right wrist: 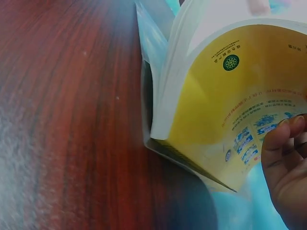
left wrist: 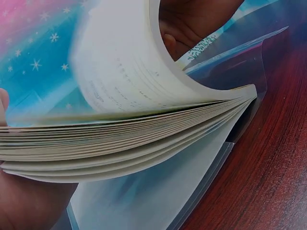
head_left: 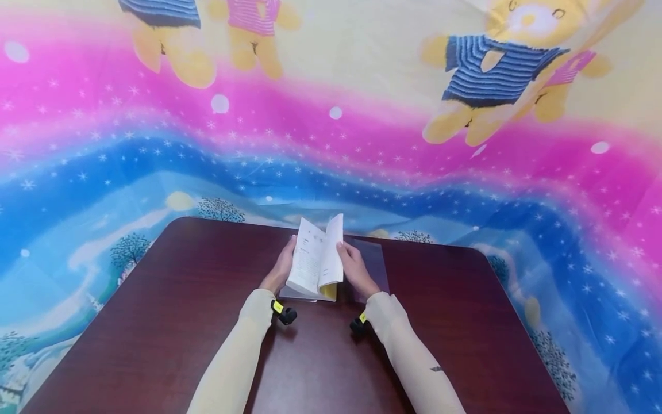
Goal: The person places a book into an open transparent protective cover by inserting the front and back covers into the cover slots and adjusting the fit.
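Note:
An open paperback book [head_left: 310, 261] with printed white pages stands tilted above the table, its spine low. My left hand [head_left: 283, 264] grips the thick left part, thumb over the page edges; in the left wrist view that hand [left wrist: 33, 203] lies under the stack. The right part is held by my right hand [head_left: 355, 267]; the right wrist view shows its fingers [right wrist: 278, 139] at the edge of the bent yellow back cover [right wrist: 201, 105]. A clear plastic book cover [head_left: 373, 261] lies beneath the book, spread to both sides, its flap [left wrist: 276, 36] raised.
The dark red-brown wooden table [head_left: 439, 322] reflects light near its front. Behind it hangs a cloth backdrop [head_left: 331, 155] with bears and snowflakes. Black wrist cameras [head_left: 287, 315] with yellow labels sit on both wrists, below the pale sleeves' cuffs.

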Tool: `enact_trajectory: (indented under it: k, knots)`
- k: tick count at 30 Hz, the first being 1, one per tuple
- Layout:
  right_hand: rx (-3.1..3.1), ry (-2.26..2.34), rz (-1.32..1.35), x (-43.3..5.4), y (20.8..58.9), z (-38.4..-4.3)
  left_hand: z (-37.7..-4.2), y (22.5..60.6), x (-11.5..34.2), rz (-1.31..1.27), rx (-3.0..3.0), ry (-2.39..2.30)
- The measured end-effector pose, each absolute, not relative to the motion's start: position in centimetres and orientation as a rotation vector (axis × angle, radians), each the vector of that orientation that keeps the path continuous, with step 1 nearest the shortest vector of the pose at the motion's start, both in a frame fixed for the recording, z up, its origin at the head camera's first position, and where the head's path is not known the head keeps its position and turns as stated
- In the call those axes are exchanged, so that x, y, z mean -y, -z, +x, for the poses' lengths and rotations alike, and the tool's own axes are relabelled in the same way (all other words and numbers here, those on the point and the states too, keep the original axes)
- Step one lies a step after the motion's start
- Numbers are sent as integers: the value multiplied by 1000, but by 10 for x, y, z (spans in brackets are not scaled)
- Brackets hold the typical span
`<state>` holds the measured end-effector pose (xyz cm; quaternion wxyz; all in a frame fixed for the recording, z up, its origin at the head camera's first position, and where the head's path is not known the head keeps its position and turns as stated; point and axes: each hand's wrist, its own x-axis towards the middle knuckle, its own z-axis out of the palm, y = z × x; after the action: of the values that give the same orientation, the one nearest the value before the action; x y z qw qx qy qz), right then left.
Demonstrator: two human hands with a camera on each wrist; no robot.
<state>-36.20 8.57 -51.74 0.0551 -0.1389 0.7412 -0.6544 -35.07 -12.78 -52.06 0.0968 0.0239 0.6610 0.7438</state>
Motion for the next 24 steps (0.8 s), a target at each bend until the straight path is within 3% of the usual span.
enact_trajectory:
  k: [24]
  knots:
    - [-2227, 2076, -305, -97, 518, -359, -346, 518, 124, 61, -2053, -2240]
